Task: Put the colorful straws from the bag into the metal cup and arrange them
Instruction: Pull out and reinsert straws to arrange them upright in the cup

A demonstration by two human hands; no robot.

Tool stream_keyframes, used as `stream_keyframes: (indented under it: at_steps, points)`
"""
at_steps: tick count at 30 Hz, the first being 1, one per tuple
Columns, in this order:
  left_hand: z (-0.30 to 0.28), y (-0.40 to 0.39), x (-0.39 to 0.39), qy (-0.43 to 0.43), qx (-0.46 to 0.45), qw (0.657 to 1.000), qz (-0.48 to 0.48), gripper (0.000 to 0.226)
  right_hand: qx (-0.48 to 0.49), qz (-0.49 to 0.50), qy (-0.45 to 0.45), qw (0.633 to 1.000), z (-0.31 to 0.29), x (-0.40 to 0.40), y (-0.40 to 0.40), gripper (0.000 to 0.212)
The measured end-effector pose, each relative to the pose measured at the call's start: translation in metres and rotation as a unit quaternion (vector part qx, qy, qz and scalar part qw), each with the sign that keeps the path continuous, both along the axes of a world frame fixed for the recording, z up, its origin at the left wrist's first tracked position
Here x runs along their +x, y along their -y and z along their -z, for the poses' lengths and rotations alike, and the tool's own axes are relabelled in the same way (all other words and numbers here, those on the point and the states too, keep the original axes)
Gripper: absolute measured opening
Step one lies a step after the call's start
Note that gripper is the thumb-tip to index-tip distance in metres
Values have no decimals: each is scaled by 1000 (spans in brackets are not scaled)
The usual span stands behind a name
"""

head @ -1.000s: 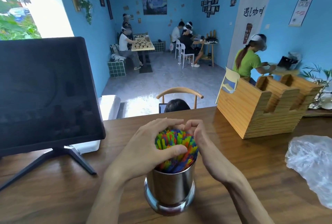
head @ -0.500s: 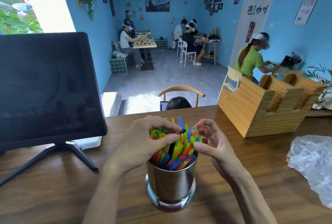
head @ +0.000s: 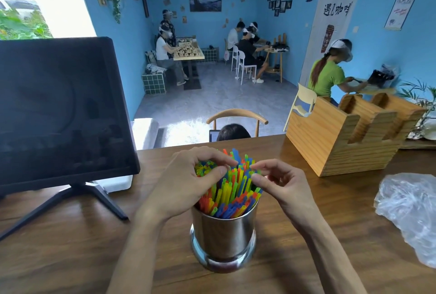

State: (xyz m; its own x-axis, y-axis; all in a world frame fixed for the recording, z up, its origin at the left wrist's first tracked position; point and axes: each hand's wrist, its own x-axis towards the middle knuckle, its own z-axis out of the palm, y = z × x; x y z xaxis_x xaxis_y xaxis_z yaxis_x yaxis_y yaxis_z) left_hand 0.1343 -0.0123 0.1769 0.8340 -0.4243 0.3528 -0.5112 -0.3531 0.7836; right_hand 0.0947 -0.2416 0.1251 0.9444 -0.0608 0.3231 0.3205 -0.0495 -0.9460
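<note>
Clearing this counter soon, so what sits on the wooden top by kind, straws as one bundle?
Metal cup: 1
Straw bundle: 1
Plastic bag: 1
Dark monitor: 1
Wooden holder: 1
Total: 5

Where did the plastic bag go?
In the head view the plastic bag lies crumpled at the table's right edge, right of the metal cup and in front of the wooden holder.
</note>
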Motion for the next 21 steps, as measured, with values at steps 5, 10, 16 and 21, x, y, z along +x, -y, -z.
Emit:
stream_keyframes:
  at_steps: [5, 10, 16, 21]
  points:
    - [2, -1, 2, 5, 3, 1000, -6, 26, -41, -5, 8, 999, -3, -2, 0, 28]
    - [0, -2, 0, 18, 22, 999, -15, 28, -131, -8, 34, 991, -10, -4, 0, 27]
    - [-1, -1, -1, 7, 15, 1000, -11, 23, -195, -3, 37, 980, -20, -3, 3, 21]
    - [-2, 0, -1, -2, 10, 1000, -9, 23, -185, -3, 42, 982, -27, -4, 3, 20]
